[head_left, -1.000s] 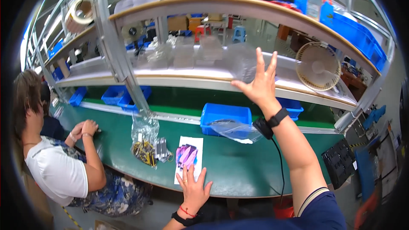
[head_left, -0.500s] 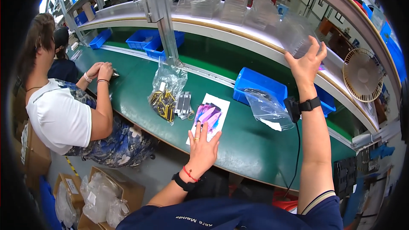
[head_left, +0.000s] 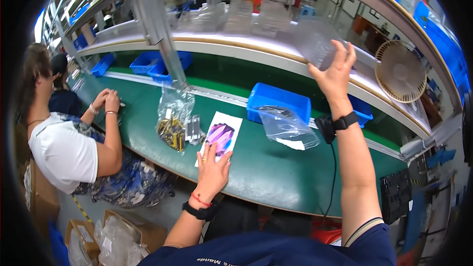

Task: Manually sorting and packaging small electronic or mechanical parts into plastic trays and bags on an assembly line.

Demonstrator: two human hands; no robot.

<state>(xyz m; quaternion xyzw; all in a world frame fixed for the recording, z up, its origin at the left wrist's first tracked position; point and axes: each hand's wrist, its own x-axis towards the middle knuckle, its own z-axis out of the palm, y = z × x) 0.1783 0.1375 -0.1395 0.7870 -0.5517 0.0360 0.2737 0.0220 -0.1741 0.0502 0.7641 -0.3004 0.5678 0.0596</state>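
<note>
The left hand (head_left: 213, 170) lies flat on the green desk (head_left: 276, 177), fingers spread, fingertips on the white card (head_left: 221, 135) with a purple picture. At two o'clock from it, the raised right hand (head_left: 336, 71) grips a clear plastic tray (head_left: 315, 42) at the shelf (head_left: 246, 51), fingers curled on its edge. A blue bin (head_left: 278, 103) sits between them.
</note>
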